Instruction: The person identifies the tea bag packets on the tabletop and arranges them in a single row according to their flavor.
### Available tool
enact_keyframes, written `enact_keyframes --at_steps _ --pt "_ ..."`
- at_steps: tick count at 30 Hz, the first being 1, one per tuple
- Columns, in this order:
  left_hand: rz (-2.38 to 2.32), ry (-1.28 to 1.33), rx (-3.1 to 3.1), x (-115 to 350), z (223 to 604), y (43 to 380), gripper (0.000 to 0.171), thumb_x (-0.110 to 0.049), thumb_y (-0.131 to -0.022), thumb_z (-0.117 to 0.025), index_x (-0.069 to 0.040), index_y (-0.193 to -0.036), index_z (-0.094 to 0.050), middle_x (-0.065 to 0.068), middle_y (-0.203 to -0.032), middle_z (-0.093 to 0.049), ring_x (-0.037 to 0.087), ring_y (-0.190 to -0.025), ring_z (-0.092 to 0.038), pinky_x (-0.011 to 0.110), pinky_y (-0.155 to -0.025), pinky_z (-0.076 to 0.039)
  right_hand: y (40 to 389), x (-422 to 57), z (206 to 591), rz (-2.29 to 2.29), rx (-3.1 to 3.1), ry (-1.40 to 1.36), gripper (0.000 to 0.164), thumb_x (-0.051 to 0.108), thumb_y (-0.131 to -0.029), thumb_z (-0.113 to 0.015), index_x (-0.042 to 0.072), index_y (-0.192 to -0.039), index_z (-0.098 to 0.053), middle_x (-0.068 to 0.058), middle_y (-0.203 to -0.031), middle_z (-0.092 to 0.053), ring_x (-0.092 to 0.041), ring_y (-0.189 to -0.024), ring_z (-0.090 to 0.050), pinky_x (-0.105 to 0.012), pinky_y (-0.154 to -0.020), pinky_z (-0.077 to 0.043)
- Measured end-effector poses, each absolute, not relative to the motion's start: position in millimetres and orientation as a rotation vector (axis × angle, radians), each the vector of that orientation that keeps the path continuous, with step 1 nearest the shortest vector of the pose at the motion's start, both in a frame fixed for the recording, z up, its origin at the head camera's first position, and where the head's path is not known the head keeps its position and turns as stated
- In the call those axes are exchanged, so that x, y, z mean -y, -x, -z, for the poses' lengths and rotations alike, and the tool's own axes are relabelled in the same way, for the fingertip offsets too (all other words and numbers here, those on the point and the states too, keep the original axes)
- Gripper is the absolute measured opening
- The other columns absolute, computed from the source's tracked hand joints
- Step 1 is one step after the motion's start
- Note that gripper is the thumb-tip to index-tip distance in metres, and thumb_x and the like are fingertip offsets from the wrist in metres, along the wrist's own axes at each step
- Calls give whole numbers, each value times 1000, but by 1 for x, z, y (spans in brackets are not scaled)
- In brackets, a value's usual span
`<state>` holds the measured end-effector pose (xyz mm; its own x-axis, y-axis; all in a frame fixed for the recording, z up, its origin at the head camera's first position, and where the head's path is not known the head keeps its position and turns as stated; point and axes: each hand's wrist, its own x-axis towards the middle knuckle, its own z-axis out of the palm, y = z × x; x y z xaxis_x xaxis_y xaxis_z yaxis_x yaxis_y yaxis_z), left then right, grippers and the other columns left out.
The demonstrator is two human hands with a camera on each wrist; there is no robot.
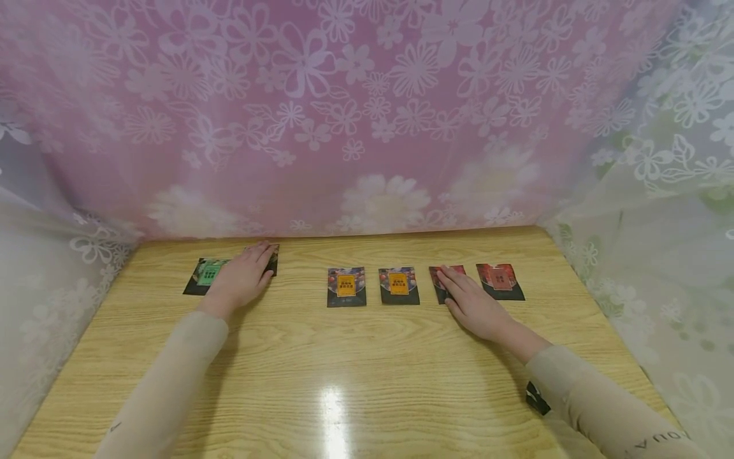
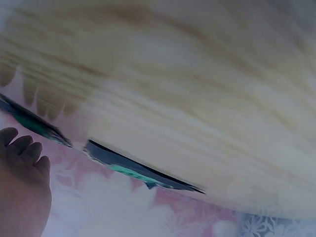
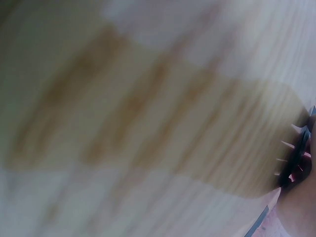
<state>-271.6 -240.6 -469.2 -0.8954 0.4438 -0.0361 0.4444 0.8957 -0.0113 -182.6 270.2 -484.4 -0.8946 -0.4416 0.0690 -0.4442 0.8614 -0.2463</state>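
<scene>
On the left, my left hand [image 1: 243, 279] lies over a dark packet [image 1: 274, 260], its fingers covering most of it. Just left of that hand is a black packet with a green label [image 1: 209, 274], partly behind the wrist. In the left wrist view the left hand [image 2: 23, 190] shows its fingertips near the green-and-black packet [image 2: 37, 126]. My right hand [image 1: 474, 309] rests its extended fingers on a red-and-black packet [image 1: 438, 292], hiding much of it. Right beside it sits another red-labelled packet [image 1: 501, 280]. In the right wrist view the right hand [image 3: 295, 210] shows only at the edge.
Two packets with orange labels, one [image 1: 346, 287] and another [image 1: 399, 285], lie between the hands. A black item [image 1: 537, 398] pokes out by the right sleeve. Floral curtains [image 1: 378, 127] hang behind and beside the wooden table [image 1: 275, 382].
</scene>
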Motion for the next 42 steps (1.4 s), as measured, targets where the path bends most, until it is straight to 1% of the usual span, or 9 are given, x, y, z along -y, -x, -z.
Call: enact_keyframes --at_steps 6,15,20,26,31,36,42 --pt "12 -681 -3012 246 471 271 62 -28 -114 -47 3 -165 -30 28 -169 -34 45 -157 -35 59 -131 -31 181 -270 482 -389 3020 -714 60 14 -111 -54 -4 -164 -33 -26 -172 -31 -47 -158 -32 -65 -128 -32" --pt "36 -672 -3014 241 473 267 63 -30 -114 -46 2 -166 -30 27 -170 -34 45 -156 -37 62 -126 -37 182 -269 483 -393 3013 -721 60 14 -111 -54 -4 -164 -34 -26 -171 -32 -48 -157 -34 -66 -127 -33" --pt "26 -743 -3005 237 473 262 63 -29 -114 -48 6 -164 -31 29 -169 -35 45 -157 -36 59 -130 -33 183 -270 486 -406 3007 -721 60 15 -111 -53 -4 -164 -33 -26 -172 -31 -47 -157 -33 -66 -127 -32" --pt "15 -751 -2997 231 474 253 64 -30 -114 -49 4 -164 -32 27 -169 -36 44 -157 -37 58 -130 -33 184 -272 487 -406 3032 -717 62 16 -111 -53 -3 -165 -29 -24 -173 -28 -45 -159 -30 -64 -129 -30" --pt "-2 -793 -2995 228 475 244 64 -30 -113 -50 5 -164 -32 27 -169 -36 43 -158 -36 57 -131 -31 184 -271 485 -391 3016 -728 61 15 -111 -53 -4 -165 -32 -25 -172 -30 -46 -158 -32 -65 -128 -32" --pt "-20 -779 -2992 222 475 236 65 -31 -113 -50 5 -164 -32 26 -170 -34 42 -158 -35 56 -132 -31 183 -271 486 -393 2996 -732 60 14 -110 -55 -5 -163 -34 -26 -171 -32 -48 -157 -34 -66 -126 -34" --pt "-9 -773 -2995 214 475 228 66 -34 -113 -50 3 -165 -32 24 -170 -35 41 -159 -35 54 -133 -31 183 -271 486 -402 3012 -727 60 16 -111 -53 -4 -164 -33 -26 -172 -30 -48 -157 -32 -66 -127 -32"
